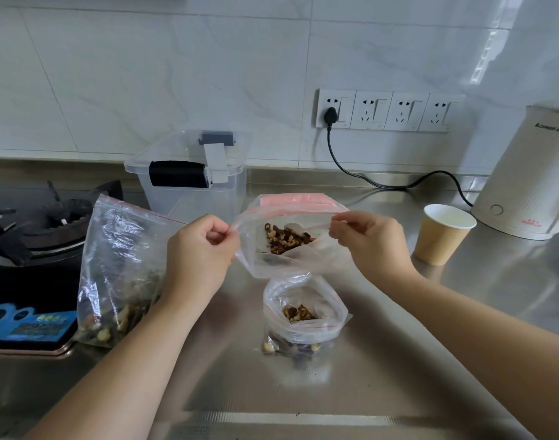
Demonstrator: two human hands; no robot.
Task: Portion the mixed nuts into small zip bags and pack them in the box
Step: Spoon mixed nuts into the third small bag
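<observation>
Nearest me on the steel tabletop stands a small zip bag, mouth open, with nuts in it. Just above and behind that bag I hold a second small bag off the tabletop, nuts showing through its mouth: my left hand pinches its left rim between closed fingers, my right hand pinches the right rim. Left of the standing bag slumps the large bag of mixed nuts. Behind the standing bag sits the clear box, its lid seemingly on. A paper cup stands to its right.
</observation>
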